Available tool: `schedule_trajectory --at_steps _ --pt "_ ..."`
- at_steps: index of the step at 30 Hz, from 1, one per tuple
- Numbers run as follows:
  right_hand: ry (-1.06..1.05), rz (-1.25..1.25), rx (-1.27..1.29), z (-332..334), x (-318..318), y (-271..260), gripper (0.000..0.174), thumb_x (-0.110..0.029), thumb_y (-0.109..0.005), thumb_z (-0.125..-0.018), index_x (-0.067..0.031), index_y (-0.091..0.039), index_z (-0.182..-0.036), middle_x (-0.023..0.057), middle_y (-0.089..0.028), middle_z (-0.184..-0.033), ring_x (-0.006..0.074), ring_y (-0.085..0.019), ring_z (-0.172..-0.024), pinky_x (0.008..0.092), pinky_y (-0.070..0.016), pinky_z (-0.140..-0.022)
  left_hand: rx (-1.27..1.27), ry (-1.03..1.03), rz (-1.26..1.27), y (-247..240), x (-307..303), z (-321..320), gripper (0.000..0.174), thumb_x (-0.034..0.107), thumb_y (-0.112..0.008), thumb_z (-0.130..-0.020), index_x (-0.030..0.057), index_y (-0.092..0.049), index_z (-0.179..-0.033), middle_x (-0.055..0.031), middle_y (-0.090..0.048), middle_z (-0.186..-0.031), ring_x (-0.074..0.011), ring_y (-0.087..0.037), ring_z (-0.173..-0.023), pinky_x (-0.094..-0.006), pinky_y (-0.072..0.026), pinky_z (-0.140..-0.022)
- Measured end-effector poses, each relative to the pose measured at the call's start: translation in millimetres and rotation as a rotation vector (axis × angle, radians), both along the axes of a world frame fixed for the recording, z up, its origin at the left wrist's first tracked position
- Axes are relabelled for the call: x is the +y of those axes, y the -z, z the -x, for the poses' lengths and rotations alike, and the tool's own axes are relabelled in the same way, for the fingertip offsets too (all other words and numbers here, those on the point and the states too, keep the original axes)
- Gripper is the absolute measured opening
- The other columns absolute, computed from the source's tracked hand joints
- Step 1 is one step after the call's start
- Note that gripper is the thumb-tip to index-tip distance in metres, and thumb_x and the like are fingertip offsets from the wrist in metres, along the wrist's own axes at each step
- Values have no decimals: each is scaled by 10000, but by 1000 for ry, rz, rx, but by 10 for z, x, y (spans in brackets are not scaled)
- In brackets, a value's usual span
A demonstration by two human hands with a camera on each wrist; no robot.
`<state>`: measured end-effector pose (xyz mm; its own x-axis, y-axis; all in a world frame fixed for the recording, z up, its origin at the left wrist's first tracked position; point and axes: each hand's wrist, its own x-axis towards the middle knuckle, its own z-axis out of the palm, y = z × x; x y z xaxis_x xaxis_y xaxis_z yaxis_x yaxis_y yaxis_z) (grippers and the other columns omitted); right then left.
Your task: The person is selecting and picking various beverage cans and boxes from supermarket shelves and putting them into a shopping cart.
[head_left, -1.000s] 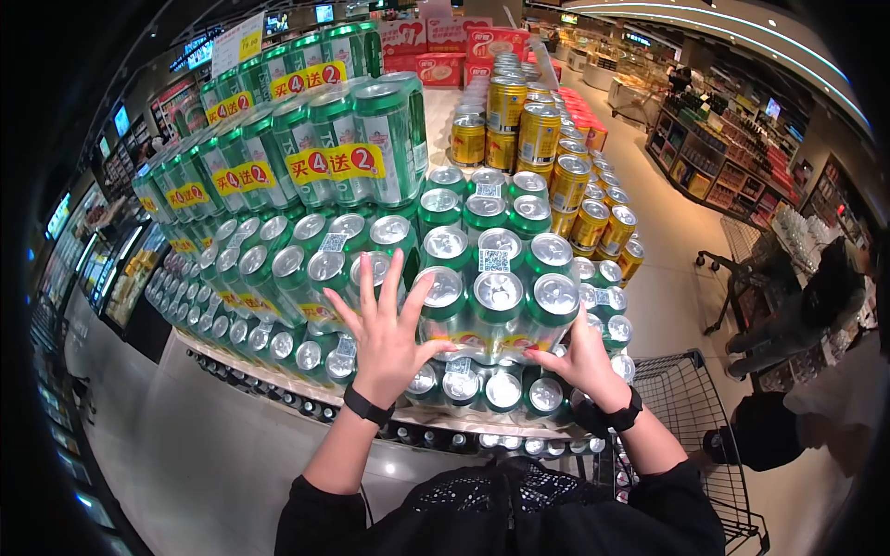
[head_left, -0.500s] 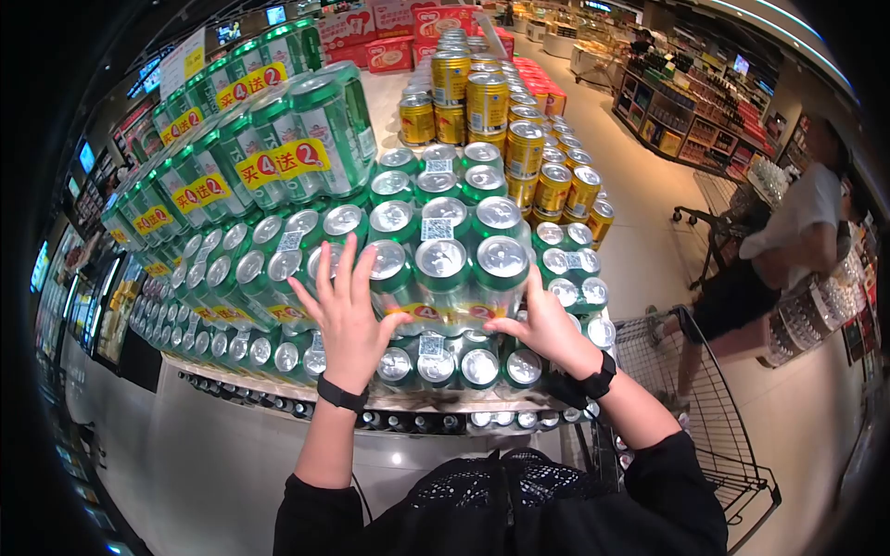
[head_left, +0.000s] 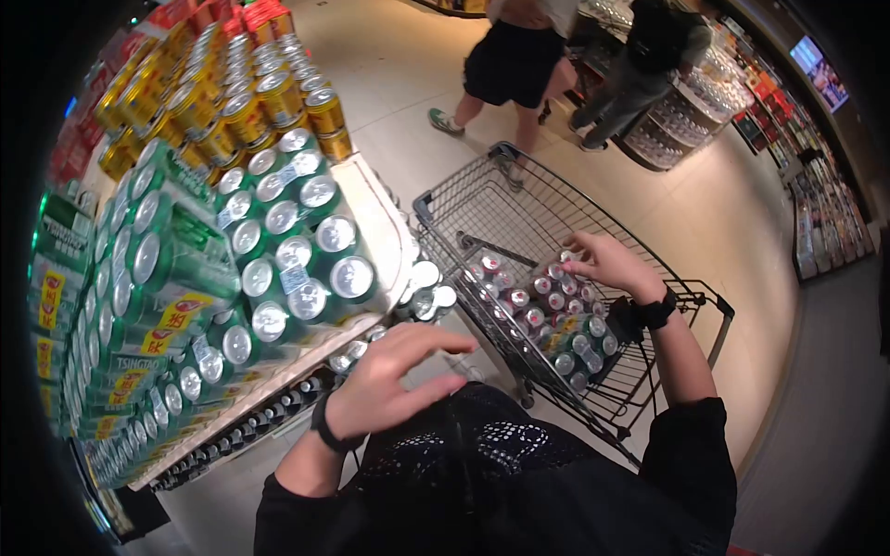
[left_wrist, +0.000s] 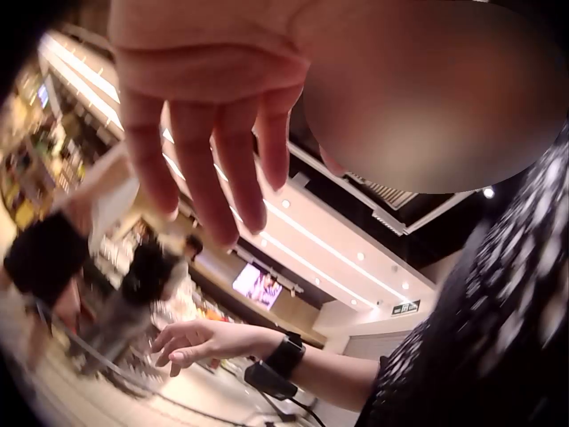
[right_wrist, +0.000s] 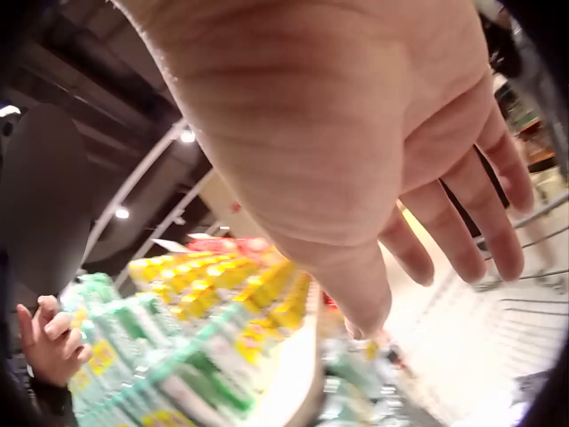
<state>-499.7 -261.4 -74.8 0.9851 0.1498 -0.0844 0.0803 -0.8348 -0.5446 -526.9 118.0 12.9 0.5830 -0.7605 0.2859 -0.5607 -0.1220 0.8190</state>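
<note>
My left hand (head_left: 394, 382) hangs in front of my body beside the display, with its fingers loosely extended and nothing in them. Over the shopping cart (head_left: 519, 181) hovers my right hand (head_left: 614, 267), its fingers relaxed and holding nothing in the right wrist view. Beneath it in the cart lie packs of cans with red-marked tops (head_left: 542, 301) and a green can pack (head_left: 582, 350). To my left, a plastic-wrapped pack of green beer cans (head_left: 295, 250) sits on the stacked display.
Gold cans (head_left: 218, 116) stand at the display's far end, above its pale edge (head_left: 371, 199). One person in black shorts (head_left: 514, 65) is beyond the cart, and another person in dark clothes (head_left: 649, 46) stands near a round display stand (head_left: 681, 111).
Both hands have come off the green beer can pack, which stays on the display. My view has swung right toward the cart; the right hand moved over it and the left hand drew back.
</note>
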Motion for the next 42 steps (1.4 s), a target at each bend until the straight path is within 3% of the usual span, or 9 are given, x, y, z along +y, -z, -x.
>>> schedule_trajectory --at_steps 3,6,12,17,20,21,28,33,42 --pt "176 187 325 231 -1015 1116 478 -365 -756 -757 7 -650 -1038 190 -686 -975 311 -669 -864 395 -513 -761 521 24 -80 1023 -930 -390 292 169 -606 -924 8 -583 -1166 -90 -670 -1003 -154 -634 -892 -282 -494 -796" --pt "46 147 789 706 -1462 1744 673 -374 -854 -552 -3 -641 -1072 163 -691 -995 323 -655 -944 406 -492 -808 241 129 -360 1846 -1806 -399 337 269 -613 -918 23 -583 -1146 -143 -679 -959 -251 -667 -878 -354 -517 -775" --pt "153 -275 804 1032 -1662 2542 1079 -444 -894 -545 -26 -375 -1394 162 -544 -1307 285 -524 -1212 364 -419 -995 -115 488 -1191 3027 -2902 -79 753 698 -538 -798 -7 -677 -1026 -185 -670 -1077 -350 -629 -1035 -461 -466 -887" --pt "119 -443 746 894 -1710 2974 795 -285 -900 -594 -13 -553 -1256 115 -647 -1150 237 -588 -1095 341 -460 -934 179 781 -1327 3630 -3104 -28 959 809 -561 -698 -24 -639 -1167 -216 -627 -1187 -344 -576 -1142 -421 -438 -962" --pt "164 -441 617 922 -1772 3234 558 -314 -920 -538 -37 -621 -919 72 -658 -869 190 -621 -792 329 -493 -672 197 792 -1286 4002 -3057 -98 975 795 -624 -656 -51 -641 -1142 -219 -633 -1172 -337 -584 -1130 -412 -450 -948" --pt "244 -443 587 925 -1764 3200 478 -286 -926 -536 -64 -543 -715 9 -580 -696 136 -535 -641 307 -441 -575 265 737 -1288 4008 -3062 -92 948 719 -722 -627 -71 -630 -1144 -220 -633 -1172 -322 -592 -1122 -406 -456 -940" --pt "305 -596 597 921 -1696 3132 359 -112 -876 -647 -110 -521 -698 -72 -499 -654 59 -444 -616 238 -373 -557 336 546 -1171 4094 -2923 34 837 662 -736 -664 -11 -642 -1154 -174 -642 -1180 -299 -604 -1111 -369 -472 -926" --pt "365 -840 567 812 -1517 2927 407 -100 -853 -682 -124 -451 -628 -89 -436 -622 37 -381 -580 226 -312 -507 366 347 -1347 3363 -2886 109 722 623 -674 -733 2 -651 -1101 -181 -662 -1129 -320 -605 -1104 -530 -272 -971" --pt "345 -875 464 222 -1648 2781 436 -40 -818 -710 -144 -407 -609 -105 -370 -598 29 -317 -553 226 -253 -491 451 6 -1157 3486 -2951 81 691 534 -621 -819 -17 -537 -1228 -203 -672 -1087 -360 -620 -1080 -493 -384 -964"
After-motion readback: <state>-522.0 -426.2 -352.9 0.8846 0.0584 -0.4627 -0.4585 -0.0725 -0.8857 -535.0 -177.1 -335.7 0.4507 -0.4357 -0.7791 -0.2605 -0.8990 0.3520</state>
